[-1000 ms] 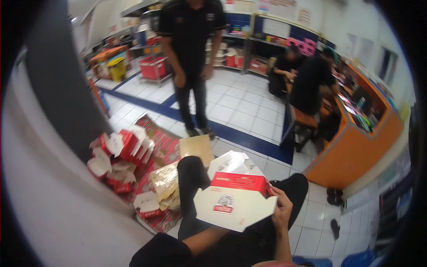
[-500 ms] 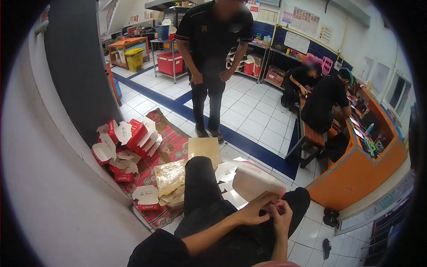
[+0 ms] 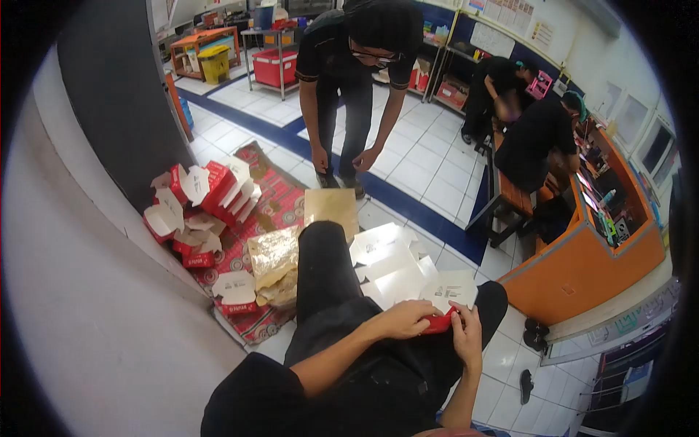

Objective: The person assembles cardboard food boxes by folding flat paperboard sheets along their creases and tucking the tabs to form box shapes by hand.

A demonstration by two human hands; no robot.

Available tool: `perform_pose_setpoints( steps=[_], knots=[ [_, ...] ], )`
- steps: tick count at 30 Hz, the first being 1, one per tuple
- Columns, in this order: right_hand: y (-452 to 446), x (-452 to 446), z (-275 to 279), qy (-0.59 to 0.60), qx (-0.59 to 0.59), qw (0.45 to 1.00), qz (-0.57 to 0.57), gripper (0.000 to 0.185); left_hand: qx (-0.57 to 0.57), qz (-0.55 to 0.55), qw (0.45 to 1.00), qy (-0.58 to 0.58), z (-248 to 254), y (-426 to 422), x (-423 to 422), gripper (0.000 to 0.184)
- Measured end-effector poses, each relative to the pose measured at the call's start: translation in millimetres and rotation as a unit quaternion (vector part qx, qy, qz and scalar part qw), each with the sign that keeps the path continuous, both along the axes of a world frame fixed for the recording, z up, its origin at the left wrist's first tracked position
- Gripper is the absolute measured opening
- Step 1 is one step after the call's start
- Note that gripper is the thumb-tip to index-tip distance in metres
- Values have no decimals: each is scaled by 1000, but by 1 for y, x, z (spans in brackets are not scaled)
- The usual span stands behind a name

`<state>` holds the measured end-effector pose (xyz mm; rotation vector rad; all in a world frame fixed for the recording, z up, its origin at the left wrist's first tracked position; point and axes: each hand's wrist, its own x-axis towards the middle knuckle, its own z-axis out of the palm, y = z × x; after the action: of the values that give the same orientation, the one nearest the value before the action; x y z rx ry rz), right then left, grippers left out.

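Note:
Over my lap, my left hand [image 3: 406, 319] grips the left side of a small red and white carton box [image 3: 438, 323], fingers bent over its edge. On the opposite side, my right hand [image 3: 466, 336] is closed around its red wall, thumb near the rim. The printed white flap [image 3: 450, 288] of this box stands up, pointing away from me. Just beyond it, white unfolded carton sheets [image 3: 389, 258] lie beside my knee. Part of the box's underside is hidden by my hands.
Folded red and white boxes [image 3: 218, 193] are heaped on a red patterned mat [image 3: 273, 197] at left. Brown-gold packets [image 3: 275, 255] lie by my leg. A person in black [image 3: 357, 44] bends forward ahead; two others are at an orange counter [image 3: 575, 280].
The carton box has turned over in my hands, so its printed flap and red wall now show. The person ahead has bent down, arms lowered.

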<state>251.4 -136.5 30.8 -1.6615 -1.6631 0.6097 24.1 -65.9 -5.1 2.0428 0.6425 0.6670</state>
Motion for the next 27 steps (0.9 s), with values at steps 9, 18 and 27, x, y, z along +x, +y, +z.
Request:
perform_pose_setpoints(
  steps=[9,18,27],
  knots=[
    [2,30,-41,235,74,964,-94,18,-28,110,985,-129,-1,7,-3,32],
    [5,-12,-18,131,-35,989,62,30,-62,138,976,-157,4,6,-4,25],
    [12,-8,-60,294,-20,954,-57,34,-81,161,978,-106,4,10,-11,22]
  ],
)
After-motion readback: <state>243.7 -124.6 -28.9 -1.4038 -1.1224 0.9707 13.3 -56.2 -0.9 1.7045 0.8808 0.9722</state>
